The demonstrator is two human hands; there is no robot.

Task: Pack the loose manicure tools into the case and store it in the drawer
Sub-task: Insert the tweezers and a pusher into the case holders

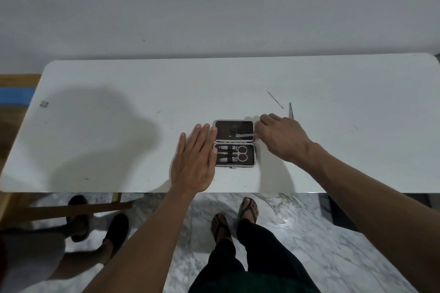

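Steel file (245, 136) pinched by right hand (281, 137) over open case (234, 143); left hand (194, 162) flat, fingers together, steadying case's left edge; tweezers (290, 110) loose on table (119, 126), far right.

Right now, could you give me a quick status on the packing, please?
Left hand flat, steadying open case. Right hand pinching flat metal tool over lid. Two tools loose: thin pick, tweezers. Nothing blocking.

One open dark-lined manicure case (234, 143) holds two steel nail clippers (228, 148) and one pair of scissors (242, 153), with three thin metal tools (275, 100) loose (one pinched in fingers).
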